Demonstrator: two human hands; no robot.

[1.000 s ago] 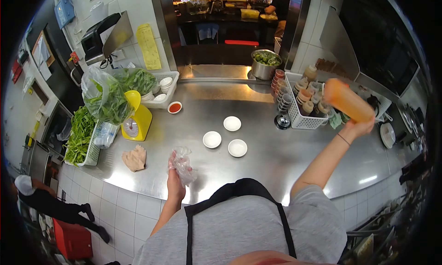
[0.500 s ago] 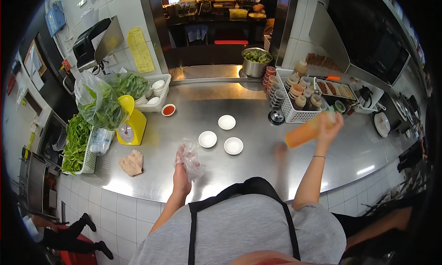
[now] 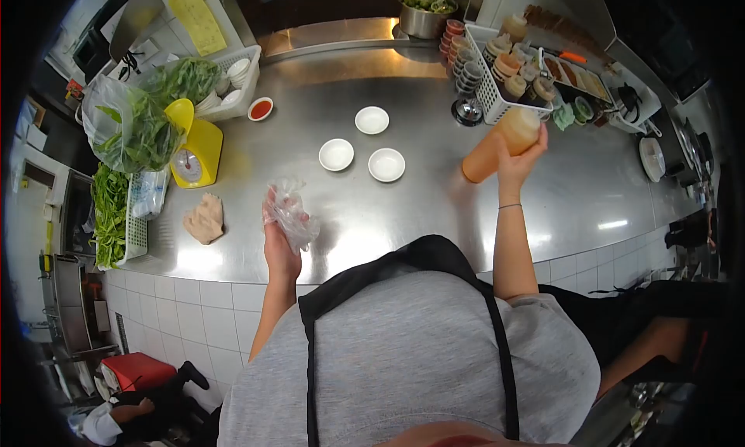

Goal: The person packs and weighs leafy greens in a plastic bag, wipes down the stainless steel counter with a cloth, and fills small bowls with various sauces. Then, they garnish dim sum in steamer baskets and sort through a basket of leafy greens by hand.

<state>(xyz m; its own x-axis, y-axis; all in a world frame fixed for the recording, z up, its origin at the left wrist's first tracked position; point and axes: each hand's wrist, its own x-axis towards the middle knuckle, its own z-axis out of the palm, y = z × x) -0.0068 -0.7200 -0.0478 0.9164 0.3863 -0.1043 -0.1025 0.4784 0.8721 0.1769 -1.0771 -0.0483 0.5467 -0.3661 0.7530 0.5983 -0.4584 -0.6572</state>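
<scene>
My right hand [image 3: 518, 154] is wrapped round a squeeze bottle [image 3: 486, 157] of orange sauce, tilted with its base toward the counter, right of the dishes. A crumpled clear plastic bag [image 3: 293, 214] is held in my left hand [image 3: 273, 223], near the counter's front edge. Between my hands and farther back are three small white dishes: the back dish [image 3: 372, 120], the left dish [image 3: 336, 154] and the right dish [image 3: 386, 165]. No contents show in them. Another small dish, with red sauce [image 3: 261, 109], stands at the back left.
A yellow scale [image 3: 199, 156], a crumpled beige cloth [image 3: 205, 219] and baskets of leafy greens [image 3: 111, 214] occupy the left. On the right are a white basket of bottles [image 3: 497, 98], stacked cups [image 3: 468, 78] and a steel pot [image 3: 426, 22]. A person [image 3: 128, 412] is at lower left.
The view has tipped downward, so the counter appears higher. My right hand's bottle has come closer to the counter and turned more upright. My left hand still has the plastic bag.
</scene>
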